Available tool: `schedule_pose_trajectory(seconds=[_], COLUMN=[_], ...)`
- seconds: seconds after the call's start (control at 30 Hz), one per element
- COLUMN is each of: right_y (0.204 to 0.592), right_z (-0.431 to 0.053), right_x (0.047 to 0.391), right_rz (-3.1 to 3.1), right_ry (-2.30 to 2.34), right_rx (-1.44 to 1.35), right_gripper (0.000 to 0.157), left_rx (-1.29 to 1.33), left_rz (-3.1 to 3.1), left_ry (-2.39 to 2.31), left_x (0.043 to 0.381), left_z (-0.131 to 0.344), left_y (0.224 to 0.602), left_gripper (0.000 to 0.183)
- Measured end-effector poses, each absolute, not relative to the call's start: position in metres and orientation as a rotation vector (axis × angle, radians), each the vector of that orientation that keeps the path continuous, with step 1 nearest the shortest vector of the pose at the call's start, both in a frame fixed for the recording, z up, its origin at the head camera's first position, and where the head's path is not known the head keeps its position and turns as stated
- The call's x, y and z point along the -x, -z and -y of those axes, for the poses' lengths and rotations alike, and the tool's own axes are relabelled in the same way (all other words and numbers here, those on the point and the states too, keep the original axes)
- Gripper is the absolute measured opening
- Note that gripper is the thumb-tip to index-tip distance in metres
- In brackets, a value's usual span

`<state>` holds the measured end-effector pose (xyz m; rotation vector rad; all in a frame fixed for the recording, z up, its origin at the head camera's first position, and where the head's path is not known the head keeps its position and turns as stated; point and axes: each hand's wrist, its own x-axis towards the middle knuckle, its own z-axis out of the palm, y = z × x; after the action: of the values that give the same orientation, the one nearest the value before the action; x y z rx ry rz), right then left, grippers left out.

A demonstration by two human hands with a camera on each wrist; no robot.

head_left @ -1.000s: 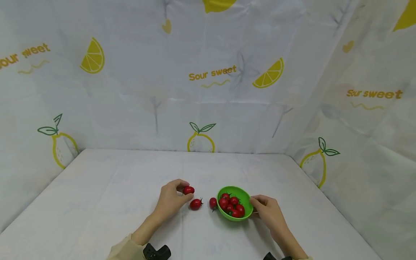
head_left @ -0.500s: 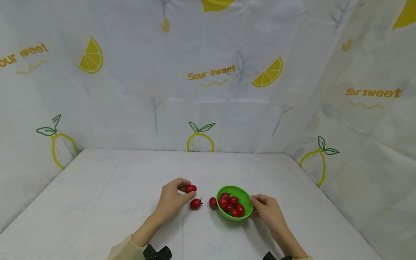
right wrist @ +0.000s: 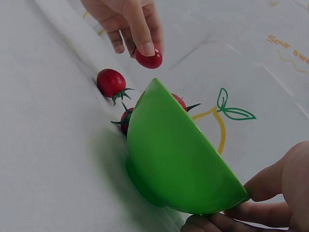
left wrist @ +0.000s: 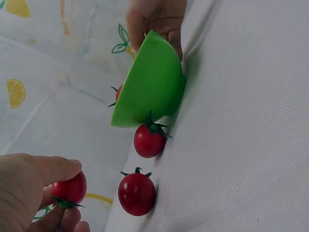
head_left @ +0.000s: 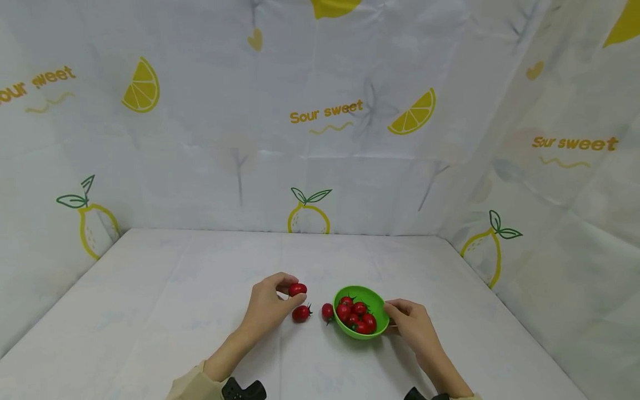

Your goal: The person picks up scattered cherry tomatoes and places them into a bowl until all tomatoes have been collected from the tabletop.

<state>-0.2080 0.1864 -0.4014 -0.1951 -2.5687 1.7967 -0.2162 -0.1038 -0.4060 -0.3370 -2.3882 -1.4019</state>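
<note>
My left hand (head_left: 270, 304) pinches a cherry tomato (head_left: 297, 289) between thumb and fingers, raised above the table; its green stem shows in the left wrist view. Just below it a second cherry tomato (head_left: 301, 314) lies on the cloth. Another loose cherry tomato (left wrist: 149, 140) rests right against the outer wall of the green bowl (left wrist: 153, 79). Several more cherry tomatoes (head_left: 354, 319) are inside the bowl. On the bowl's right side, my right hand (head_left: 409, 322) grips the rim, thumb at the edge and fingers underneath.
A white cloth covers the table (head_left: 165, 311). Behind and to the right, a hanging white sheet (head_left: 210, 111) printed with lemons borders the table. Dark wrist cameras (head_left: 243, 389) sit at both cuffs.
My left hand has moved slightly right and away from me with the pinched cherry tomato, toward the bowl. The right hand, bowl and loose tomatoes have stayed in place.
</note>
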Motion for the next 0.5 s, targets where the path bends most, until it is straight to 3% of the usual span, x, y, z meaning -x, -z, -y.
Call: schedule_pose_trajectory(seconds=[0.5], right_y=[0.3999], right_z=[-0.1859], right_x=[0.2069], right_rz=[2.573], right_ry=[-1.780], right_rx=[0.200], right_gripper=[0.031], left_rx=[0.395], left_rz=[2.360], left_ry=[1.419], left_x=[0.2127], left_z=[0.0993], left_y=[0.4023], left_gripper=[0.021])
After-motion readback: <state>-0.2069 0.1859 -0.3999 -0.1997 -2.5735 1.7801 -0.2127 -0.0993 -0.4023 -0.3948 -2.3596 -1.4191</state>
